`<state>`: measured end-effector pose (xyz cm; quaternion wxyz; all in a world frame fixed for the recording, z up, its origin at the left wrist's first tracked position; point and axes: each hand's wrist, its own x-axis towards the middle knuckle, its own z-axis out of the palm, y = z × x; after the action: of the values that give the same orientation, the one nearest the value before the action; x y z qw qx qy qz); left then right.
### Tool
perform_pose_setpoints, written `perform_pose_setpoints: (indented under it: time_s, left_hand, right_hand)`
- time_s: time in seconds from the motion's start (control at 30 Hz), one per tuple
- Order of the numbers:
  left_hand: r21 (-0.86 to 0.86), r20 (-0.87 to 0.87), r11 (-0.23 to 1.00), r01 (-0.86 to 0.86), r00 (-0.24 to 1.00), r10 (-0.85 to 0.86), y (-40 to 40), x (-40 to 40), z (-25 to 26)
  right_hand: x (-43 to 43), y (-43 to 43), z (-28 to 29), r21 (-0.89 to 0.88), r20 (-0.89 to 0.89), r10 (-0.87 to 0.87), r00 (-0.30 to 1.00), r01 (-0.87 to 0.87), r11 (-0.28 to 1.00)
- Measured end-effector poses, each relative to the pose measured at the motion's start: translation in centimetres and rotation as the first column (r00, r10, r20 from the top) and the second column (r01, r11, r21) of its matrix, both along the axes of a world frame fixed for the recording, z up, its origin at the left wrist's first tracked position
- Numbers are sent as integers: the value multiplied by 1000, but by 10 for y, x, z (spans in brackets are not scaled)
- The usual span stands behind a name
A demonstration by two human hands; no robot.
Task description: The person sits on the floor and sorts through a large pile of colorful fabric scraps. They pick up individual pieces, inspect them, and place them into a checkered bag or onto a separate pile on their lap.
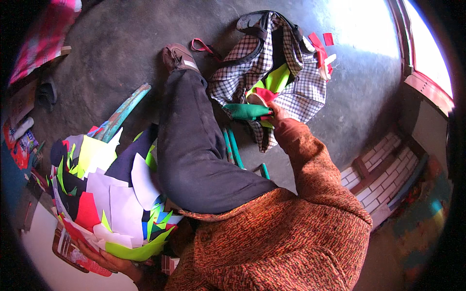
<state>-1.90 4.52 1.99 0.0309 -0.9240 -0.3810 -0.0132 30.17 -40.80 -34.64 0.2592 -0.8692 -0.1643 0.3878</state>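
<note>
My left hand (105, 260) is under the near edge of a large heap of fabric scraps (125, 207) in white, neon yellow, red, navy and grey, its fingers spread against the outer pieces. At the centre right, my right hand (279, 112) grips scraps at the mouth of a checked fabric bag (238, 78). A green scrap (245, 111) sticks out leftward from that hand, with red cloth beside it. Neon yellow cloth (278, 78) and red cloth (265, 94) show in the bag's opening. The bag lies on the dark floor, its black-trimmed handles towards the top.
Red scraps (328, 39) lie right of the bag, and a red strap (200, 45) lies left of it. A worn green pole (125, 111) rises beyond the heap. Green metal legs (234, 149) stand beneath the bag's near side. My shoe (179, 57) rests on the floor.
</note>
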Motion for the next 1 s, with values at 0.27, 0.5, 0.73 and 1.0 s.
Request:
perform_pose_setpoints:
  time_s: [0.27, 0.5, 0.73, 1.0]
  left_hand:
    - [-101, 103, 984, -147, 982, 158, -15, 25, 3]
    - [-64, 80, 981, -183, 979, 187, -18, 33, 10]
    - [-103, 181, 982, -157, 968, 174, -9, 9, 9]
    - [-1, 79, 999, -37, 996, 36, -16, 30, 15]
  right_hand:
    - [24, 28, -85, -480, 386, 361, 849, -150, 864]
    - [17, 65, -47, -475, 277, 310, 910, -151, 867]
    - [16, 56, -65, -360, 170, 273, 947, -199, 912]
    - [-5, 44, -25, -421, 172, 9, 985, 66, 905]
